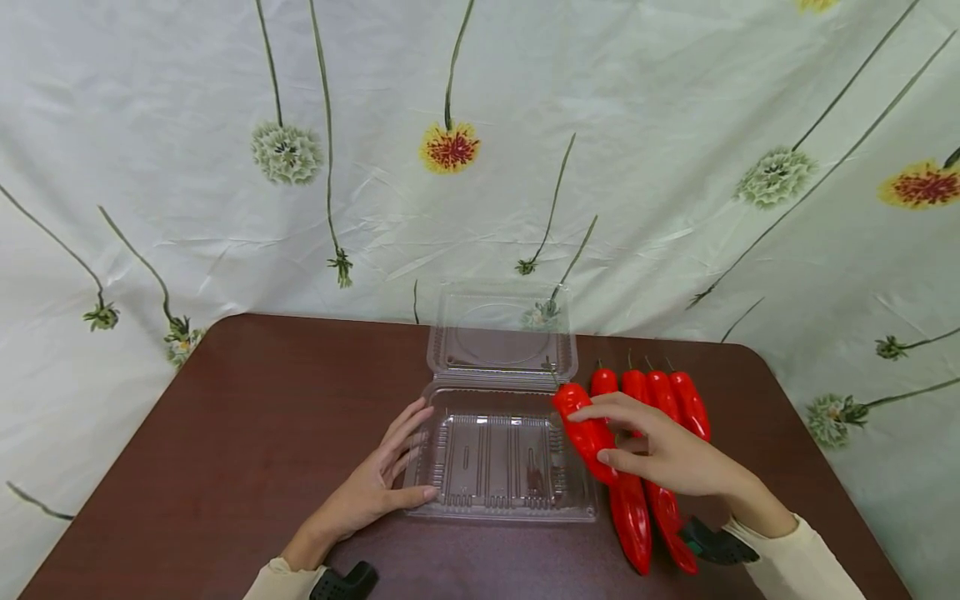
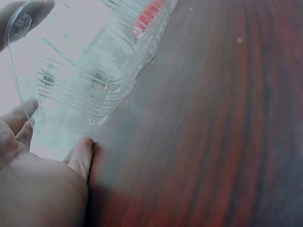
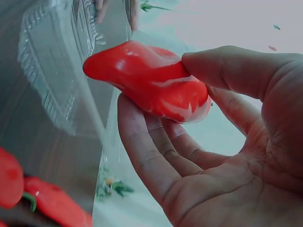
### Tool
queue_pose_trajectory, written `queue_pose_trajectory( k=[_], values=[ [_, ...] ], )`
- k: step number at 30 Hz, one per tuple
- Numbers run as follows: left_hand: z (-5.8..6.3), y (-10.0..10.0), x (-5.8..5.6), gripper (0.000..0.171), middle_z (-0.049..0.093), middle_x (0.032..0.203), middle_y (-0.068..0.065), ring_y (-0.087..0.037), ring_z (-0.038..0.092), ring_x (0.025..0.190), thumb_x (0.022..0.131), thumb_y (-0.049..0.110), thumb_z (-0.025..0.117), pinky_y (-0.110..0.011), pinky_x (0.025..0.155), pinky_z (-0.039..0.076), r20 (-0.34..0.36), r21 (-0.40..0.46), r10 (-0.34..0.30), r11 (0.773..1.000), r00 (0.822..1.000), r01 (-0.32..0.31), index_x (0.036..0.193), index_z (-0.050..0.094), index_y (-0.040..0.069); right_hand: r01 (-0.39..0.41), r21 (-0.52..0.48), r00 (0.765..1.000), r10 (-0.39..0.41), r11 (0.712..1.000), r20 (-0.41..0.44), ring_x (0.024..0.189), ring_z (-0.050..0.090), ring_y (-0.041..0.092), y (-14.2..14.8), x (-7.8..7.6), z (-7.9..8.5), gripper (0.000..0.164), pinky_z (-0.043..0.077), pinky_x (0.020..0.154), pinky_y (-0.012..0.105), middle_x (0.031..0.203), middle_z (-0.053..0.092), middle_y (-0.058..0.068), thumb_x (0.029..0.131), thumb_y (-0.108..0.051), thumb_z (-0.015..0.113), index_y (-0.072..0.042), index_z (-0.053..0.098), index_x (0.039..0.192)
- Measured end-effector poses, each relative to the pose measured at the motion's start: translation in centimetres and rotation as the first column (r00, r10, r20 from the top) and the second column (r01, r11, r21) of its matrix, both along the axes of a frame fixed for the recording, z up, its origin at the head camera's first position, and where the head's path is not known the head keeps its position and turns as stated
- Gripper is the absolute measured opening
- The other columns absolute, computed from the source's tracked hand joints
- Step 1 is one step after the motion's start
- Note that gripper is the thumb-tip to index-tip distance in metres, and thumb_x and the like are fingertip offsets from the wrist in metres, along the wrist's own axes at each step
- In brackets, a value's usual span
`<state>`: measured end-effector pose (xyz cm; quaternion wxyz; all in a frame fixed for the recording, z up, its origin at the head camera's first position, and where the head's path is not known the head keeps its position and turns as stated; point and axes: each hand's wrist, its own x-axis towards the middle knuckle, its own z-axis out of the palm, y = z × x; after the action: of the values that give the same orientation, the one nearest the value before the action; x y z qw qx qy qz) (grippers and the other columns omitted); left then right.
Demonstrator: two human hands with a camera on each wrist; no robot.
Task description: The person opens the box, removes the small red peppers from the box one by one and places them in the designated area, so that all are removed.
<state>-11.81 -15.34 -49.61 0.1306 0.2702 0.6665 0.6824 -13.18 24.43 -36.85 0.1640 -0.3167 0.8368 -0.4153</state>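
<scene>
A clear plastic clamshell container [image 1: 498,454] lies opened on the table, its lid [image 1: 498,337] raised at the back. My left hand [image 1: 378,479] rests along its left side, fingers fairly straight and spread, thumb at the front left corner. In the left wrist view, the clear wall [image 2: 90,80] rises beside that hand. Between thumb and fingers, my right hand [image 1: 663,442] pinches a long red pepper [image 1: 581,429] near the container's right rim. The right wrist view shows this glossy pepper [image 3: 142,78] held away from the tabletop, its tapered tip pointing towards the container.
More red peppers [image 1: 688,404] with green stems lie in rows right of the container, partly hidden under the right hand. The brown wooden table [image 1: 285,417] has rounded back corners. Behind it hangs a white flower-print cloth [image 1: 375,125].
</scene>
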Motion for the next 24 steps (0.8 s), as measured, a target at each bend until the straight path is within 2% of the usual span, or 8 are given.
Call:
queue_pose_trajectory(
  k=[5, 7, 12, 18, 22, 24],
  values=[
    [-0.1, 0.1, 0.0, 0.092, -0.011, 0.169, -0.003, -0.047, 0.007, 0.149, 0.092, 0.002, 0.070, -0.007, 0.111, 0.024, -0.001, -0.007, -0.001, 1.000, 1.000, 0.001, 0.162, 0.010, 0.011, 0.047, -0.036, 0.999, -0.048, 0.998, -0.004, 0.113, 0.054, 0.017, 2.0, 1.1, -0.8, 0.052, 0.058, 0.082, 0.030, 0.143, 0.048, 0.005, 0.094, -0.012, 0.070, -0.020, 0.052, 0.142],
    [-0.1, 0.1, 0.0, 0.092, -0.011, 0.169, -0.003, -0.047, 0.007, 0.149, 0.092, 0.002, 0.070, -0.007, 0.111, 0.024, 0.000, -0.006, 0.001, 1.000, 1.000, -0.001, 0.162, 0.010, 0.011, 0.078, -0.037, 0.997, -0.078, 0.996, 0.004, 0.113, 0.055, 0.016, 2.6, 1.6, -1.2, 0.052, 0.057, 0.085, 0.030, 0.143, 0.049, 0.003, 0.094, -0.012, 0.070, -0.021, 0.052, 0.142],
    [-0.1, 0.2, -0.1, 0.093, -0.011, 0.169, -0.003, -0.048, 0.007, 0.149, 0.091, 0.002, 0.071, -0.007, 0.112, 0.024, -0.001, 0.004, 0.001, 1.000, 1.000, -0.001, 0.162, 0.010, 0.010, 0.159, 0.012, 0.986, -0.158, 0.987, -0.054, 0.123, 0.052, 0.005, 4.2, 2.8, -2.2, 0.050, 0.049, 0.099, 0.029, 0.139, 0.055, -0.006, 0.094, -0.018, 0.071, -0.025, 0.053, 0.141],
    [-0.2, 0.2, 0.0, 0.094, -0.011, 0.169, -0.004, -0.049, 0.006, 0.148, 0.091, 0.001, 0.071, -0.008, 0.113, 0.024, 0.011, 0.022, -0.008, 1.000, 1.000, 0.008, 0.162, 0.010, 0.009, 0.222, -0.031, 0.974, -0.221, 0.974, 0.048, 0.118, 0.054, -0.002, 6.3, 4.0, -3.2, 0.047, 0.059, 0.082, 0.031, 0.136, 0.056, -0.004, 0.095, -0.013, 0.068, -0.017, 0.053, 0.140],
    [-0.1, 0.1, 0.1, 0.094, -0.011, 0.169, -0.003, -0.048, 0.006, 0.148, 0.091, 0.000, 0.071, -0.008, 0.113, 0.024, 0.013, 0.024, -0.004, 1.000, 1.000, 0.004, 0.162, 0.010, 0.010, 0.267, -0.003, 0.963, -0.267, 0.964, 0.022, 0.121, 0.051, -0.008, 7.5, 4.7, -3.7, 0.047, 0.056, 0.084, 0.027, 0.139, 0.056, -0.004, 0.095, -0.014, 0.069, -0.017, 0.054, 0.140],
    [-0.1, 0.0, 0.1, 0.094, -0.011, 0.169, -0.003, -0.048, 0.007, 0.148, 0.091, 0.000, 0.070, -0.008, 0.113, 0.024, 0.013, 0.023, -0.001, 1.000, 1.000, 0.000, 0.162, 0.010, 0.010, 0.287, 0.007, 0.958, -0.287, 0.958, 0.022, 0.121, 0.050, -0.010, 8.1, 5.0, -3.9, 0.047, 0.054, 0.085, 0.024, 0.138, 0.054, -0.008, 0.096, -0.015, 0.068, -0.018, 0.054, 0.140]
  ],
)
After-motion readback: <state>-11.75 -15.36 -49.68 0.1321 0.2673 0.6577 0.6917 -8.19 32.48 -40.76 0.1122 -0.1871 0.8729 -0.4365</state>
